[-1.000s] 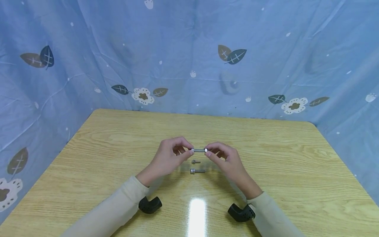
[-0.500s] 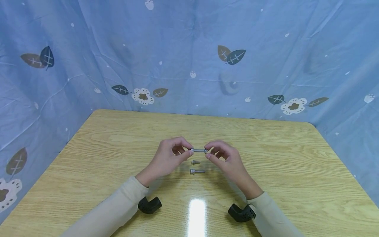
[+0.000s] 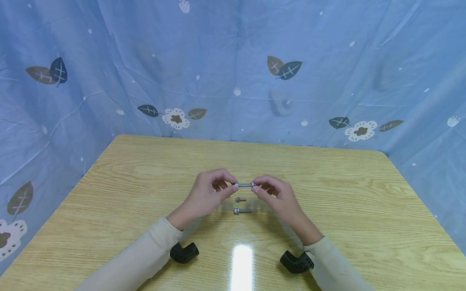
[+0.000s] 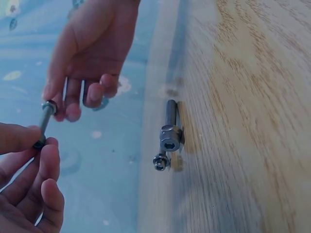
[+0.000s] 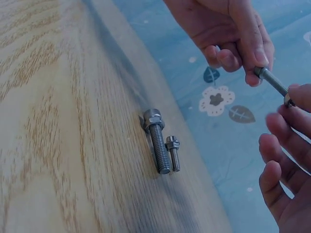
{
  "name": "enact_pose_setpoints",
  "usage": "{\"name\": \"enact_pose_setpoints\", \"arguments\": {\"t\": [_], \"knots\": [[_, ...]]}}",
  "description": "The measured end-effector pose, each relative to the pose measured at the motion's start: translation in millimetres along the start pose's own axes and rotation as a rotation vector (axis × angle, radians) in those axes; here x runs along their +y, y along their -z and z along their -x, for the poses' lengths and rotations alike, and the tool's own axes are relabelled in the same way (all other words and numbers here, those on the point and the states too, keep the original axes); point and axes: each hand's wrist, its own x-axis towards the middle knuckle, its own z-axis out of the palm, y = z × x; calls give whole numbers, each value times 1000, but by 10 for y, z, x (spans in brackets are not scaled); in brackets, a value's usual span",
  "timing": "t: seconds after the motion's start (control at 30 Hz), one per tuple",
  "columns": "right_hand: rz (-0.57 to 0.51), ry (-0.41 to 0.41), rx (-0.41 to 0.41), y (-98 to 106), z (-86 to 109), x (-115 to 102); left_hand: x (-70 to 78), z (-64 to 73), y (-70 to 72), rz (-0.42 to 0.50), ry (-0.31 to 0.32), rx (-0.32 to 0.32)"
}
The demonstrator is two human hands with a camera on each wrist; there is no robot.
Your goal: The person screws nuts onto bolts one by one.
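Observation:
Above the table, a metal bolt [image 3: 245,185] is held level between both hands. My left hand [image 3: 205,194] pinches its head end between thumb and index finger. At the threaded end sits a hex nut [image 3: 253,184], which my right hand [image 3: 278,196] pinches with thumb and index finger. The right wrist view shows the bare thread [image 5: 274,81] between the two grips. Below lie a large socket-head bolt [image 5: 158,143] with a nut up against its head, and a smaller bolt [image 5: 173,151] fitted the same way. The two lie side by side, heads to the left in the head view.
The wood-grain table [image 3: 127,194] extends on all sides of the hands. A blue patterned curtain [image 3: 233,60] hangs behind and beside it. Black perforated elbow-shaped pieces [image 3: 185,252] show by both sleeves.
My right thumb and fingertip have shifted slightly at the nut, and the nut shows a different face. My left hand and the bolt stay in place; the two bolts on the table have not moved.

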Motion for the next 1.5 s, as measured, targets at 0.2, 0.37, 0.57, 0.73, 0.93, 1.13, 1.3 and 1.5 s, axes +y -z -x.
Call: {"name": "enact_pose_setpoints", "arguments": {"t": [0.2,0.37,0.57,0.73,0.93,1.13,1.3,1.5], "knots": [[-39,134,4,-9,-18,35,4,0,5,-2,8,3],[-52,173,17,-22,-21,37,2,-5,-2,1,0,0],[-22,97,14,-17,-14,9,1,0,-10,2,-8,-5],[-17,46,-6,-10,-10,3,4,1,-10,3,-13,-3],[-21,123,10,-15,-17,29,4,0,-11,6,-8,-5],[-38,193,38,-18,-15,31,7,2,-14,-2,-6,-6],[-26,156,37,-14,-16,28,0,3,-22,-8,-11,-7],[-9,72,15,-8,-8,20,4,7,-24,-15,-8,-7]]}}
